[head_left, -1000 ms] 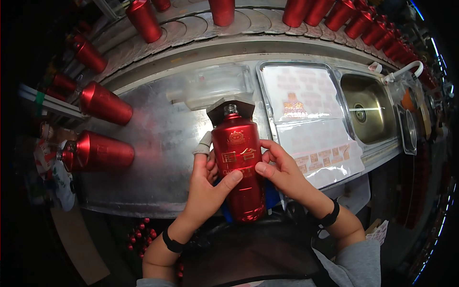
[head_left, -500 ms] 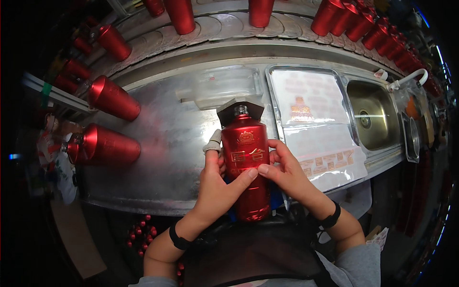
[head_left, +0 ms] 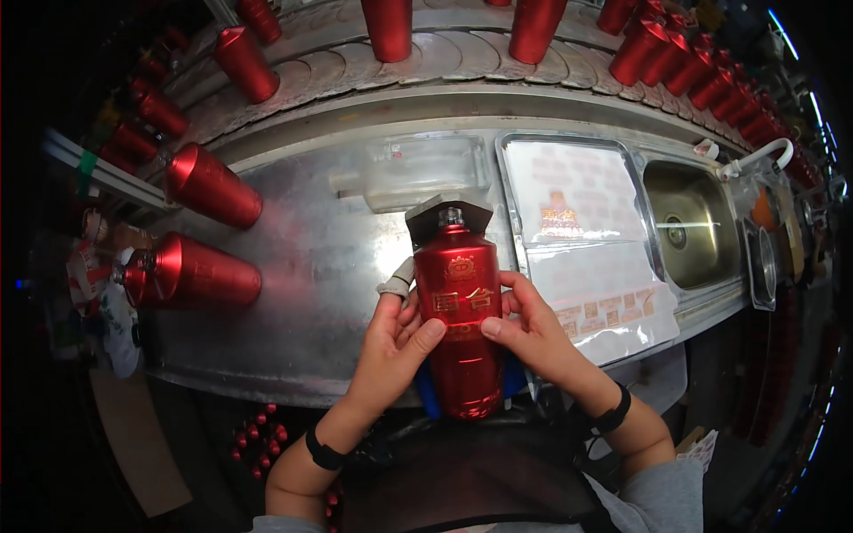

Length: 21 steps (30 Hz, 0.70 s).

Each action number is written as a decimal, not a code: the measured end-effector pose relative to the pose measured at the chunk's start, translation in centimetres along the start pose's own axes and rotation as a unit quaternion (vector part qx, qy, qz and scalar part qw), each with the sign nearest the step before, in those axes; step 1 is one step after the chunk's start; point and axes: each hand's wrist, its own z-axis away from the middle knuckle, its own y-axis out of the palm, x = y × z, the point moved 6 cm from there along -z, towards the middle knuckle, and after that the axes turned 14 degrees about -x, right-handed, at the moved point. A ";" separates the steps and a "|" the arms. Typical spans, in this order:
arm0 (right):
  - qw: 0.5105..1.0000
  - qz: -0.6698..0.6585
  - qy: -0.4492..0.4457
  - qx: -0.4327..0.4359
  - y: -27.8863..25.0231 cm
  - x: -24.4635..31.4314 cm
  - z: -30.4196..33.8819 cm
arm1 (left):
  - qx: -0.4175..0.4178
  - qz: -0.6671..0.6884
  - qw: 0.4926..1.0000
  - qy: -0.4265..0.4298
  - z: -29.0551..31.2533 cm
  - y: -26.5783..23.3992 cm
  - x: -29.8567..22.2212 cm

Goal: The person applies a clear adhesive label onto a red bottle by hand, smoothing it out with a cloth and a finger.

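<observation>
Glossy metallic-red glass-necked bottle (head_left: 459,373) was front and centre, at the near edge of the metal worktop (head_left: 293,293), neck pointing away from the person and base toward the body. Finish looked smooth and shiny, with bright reflections low down near the base. Short clear threaded neck, uncapped; sloped shoulders; gold emblem on the upper front, big gold characters beneath it, then a fainter gold line around thumb level.

Left hand (head_left: 395,342) held the bottle's left side, thumb on the front, other fingers curled round the edge; a pale fabric finger cover (head_left: 399,279) sat on one finger. Right hand (head_left: 530,336) held the opposite side the same way, thumb flat on the front. Fingertips behind the bottle were hidden, so couldn't tell how far they wrapped.

Black angular plate-like piece (head_left: 477,218) showed behind the neck; contact unclear. Bits of blue material (head_left: 427,391) peeked out beside the lower body. Right of the bottle: metal-rimmed tray (head_left: 505,155) with white sheets (head_left: 591,262) bearing gold designs. Two similar red bottles (head_left: 213,185) were at the left.
</observation>
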 end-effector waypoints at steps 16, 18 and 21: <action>1.000 0.017 -0.010 -0.005 0.0 0.0 -0.1 | 0.000 -0.044 0.999 0.004 -0.1 0.9 -0.6; 1.000 -0.001 0.009 0.005 -0.1 -0.3 -0.2 | -0.002 -0.044 0.999 0.015 -0.1 1.0 -0.9; 0.996 -0.073 0.051 0.008 -0.1 -1.0 -0.4 | -0.019 -0.001 1.000 -0.023 -0.2 1.1 -0.7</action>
